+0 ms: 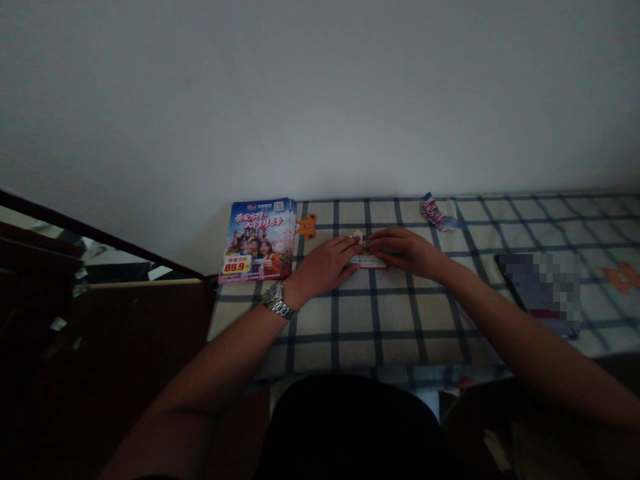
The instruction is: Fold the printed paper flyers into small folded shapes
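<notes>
Both of my hands rest on a small folded piece of paper lying on a checked cloth. My left hand, with a metal watch on the wrist, presses its fingers flat on the paper's left part. My right hand lies over the paper's right part, fingertips pressed together at its top fold. Most of the paper is hidden under my fingers.
A stack of colourful leaflets lies at the cloth's left edge. A small crumpled printed paper sits near the wall. A dark flat object lies to the right. Dark wooden furniture stands on the left. A white wall rises behind.
</notes>
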A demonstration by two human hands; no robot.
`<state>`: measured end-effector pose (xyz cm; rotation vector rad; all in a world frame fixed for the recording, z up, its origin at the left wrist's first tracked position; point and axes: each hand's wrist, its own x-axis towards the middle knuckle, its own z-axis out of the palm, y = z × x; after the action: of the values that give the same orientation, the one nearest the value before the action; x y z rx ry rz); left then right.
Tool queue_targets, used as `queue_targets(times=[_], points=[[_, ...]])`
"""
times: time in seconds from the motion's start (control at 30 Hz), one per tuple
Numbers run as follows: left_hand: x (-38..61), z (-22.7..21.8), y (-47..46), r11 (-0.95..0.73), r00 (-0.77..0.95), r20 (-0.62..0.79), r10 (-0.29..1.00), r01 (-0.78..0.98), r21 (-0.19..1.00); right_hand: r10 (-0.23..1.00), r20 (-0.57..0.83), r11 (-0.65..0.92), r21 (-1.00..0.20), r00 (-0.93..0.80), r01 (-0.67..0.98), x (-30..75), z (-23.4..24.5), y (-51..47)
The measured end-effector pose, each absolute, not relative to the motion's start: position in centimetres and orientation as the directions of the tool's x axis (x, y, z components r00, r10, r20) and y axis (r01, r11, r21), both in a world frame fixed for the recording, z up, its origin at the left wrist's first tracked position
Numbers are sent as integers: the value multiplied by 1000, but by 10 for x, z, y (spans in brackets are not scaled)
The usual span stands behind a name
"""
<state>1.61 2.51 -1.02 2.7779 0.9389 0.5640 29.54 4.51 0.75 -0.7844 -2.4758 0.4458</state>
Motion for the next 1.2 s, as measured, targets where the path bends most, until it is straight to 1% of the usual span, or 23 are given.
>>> queue_targets(times=[0.2,0.47,0.73,0.93,1.2], points=[[17,-8,24,-796,744,287,604,549,253,621,375,773,-440,-688,457,288,-4,37],[16,-7,22,-786,732,289,617,555,271,622,409,778,-416,-667,471,286,-20,28],[9,-6,27,-790,738,303,603,500,355,610,422,789,-406,-671,461,286,-22,23],[6,-5,28,-797,757,288,586,473,376,602,436,796,-398,-669,457,287,-23,22],[8,-5,27,-799,757,289,586,482,358,622,418,778,-425,-663,462,286,-19,19]])
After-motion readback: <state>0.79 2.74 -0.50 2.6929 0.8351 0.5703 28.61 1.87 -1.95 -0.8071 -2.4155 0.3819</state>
